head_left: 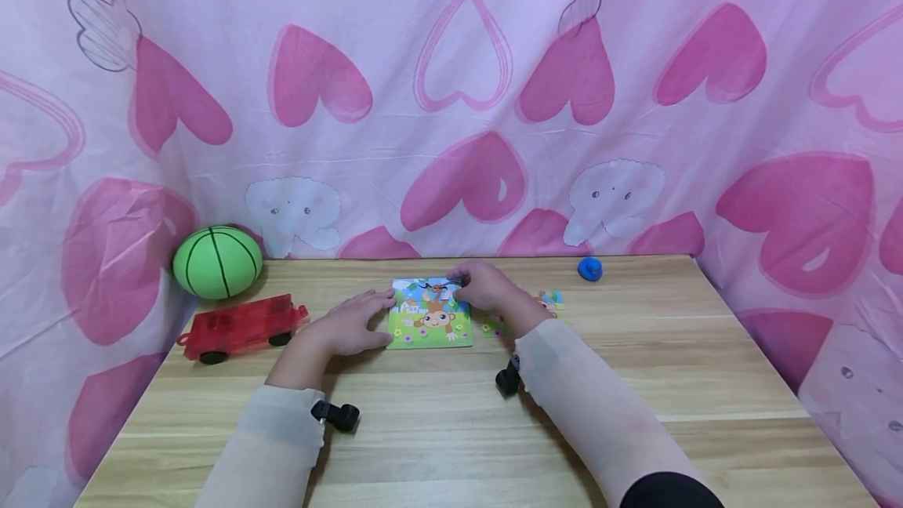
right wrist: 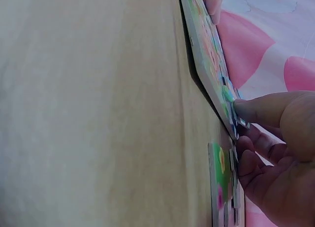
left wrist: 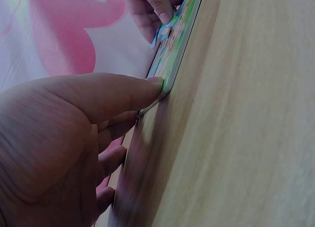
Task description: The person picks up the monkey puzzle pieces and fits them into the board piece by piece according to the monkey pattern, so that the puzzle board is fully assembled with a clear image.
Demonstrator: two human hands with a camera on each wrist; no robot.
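Note:
A jigsaw puzzle board (head_left: 430, 324) with a monkey picture lies on the table between the hands. My left hand (head_left: 355, 323) is at its left edge, fingers fairly straight; in the left wrist view the thumb (left wrist: 128, 91) touches the near corner. At the board's far right corner, my right hand (head_left: 487, 288) pinches a puzzle piece (right wrist: 242, 121) between thumb and fingers. That piece is mostly hidden by the fingers. Loose puzzle pieces (head_left: 552, 301) lie right of the board, partly behind the right wrist; a green one (right wrist: 219, 168) shows in the right wrist view.
A red transparent toy car (head_left: 240, 328) stands left of the left hand. Behind it sits a green ball (head_left: 217, 263) with black lines. A small blue object (head_left: 589, 269) lies near the wooden table's (head_left: 437, 429) back edge. A pink heart-patterned curtain (head_left: 395, 147) hangs behind.

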